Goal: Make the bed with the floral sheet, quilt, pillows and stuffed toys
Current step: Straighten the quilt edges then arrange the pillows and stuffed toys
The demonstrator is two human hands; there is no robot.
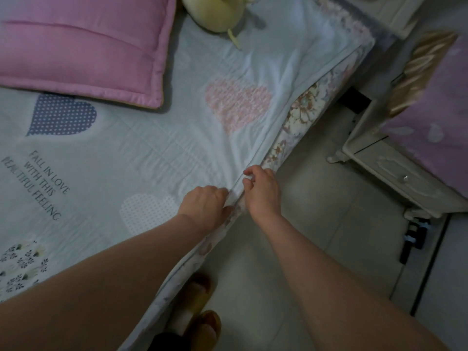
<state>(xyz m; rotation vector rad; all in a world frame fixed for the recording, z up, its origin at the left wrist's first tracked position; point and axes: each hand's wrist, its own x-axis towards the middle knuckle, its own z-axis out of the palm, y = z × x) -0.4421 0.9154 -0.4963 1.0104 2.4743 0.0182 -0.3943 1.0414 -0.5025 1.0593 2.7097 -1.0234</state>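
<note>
At bedside, left hand (205, 205) and right hand (263, 192) pinch one quilt (152, 143)

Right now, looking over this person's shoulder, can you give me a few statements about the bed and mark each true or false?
1. The left hand and right hand both hold the edge of the quilt at the bed's side. True.
2. The pink pillow lies on the floor. False: it lies on the quilt.
3. The floral sheet shows along the mattress side, below the quilt's edge. True.
4. The stuffed toy is held in the right hand. False: it sits on the bed beside the pillow, away from both hands.
</note>
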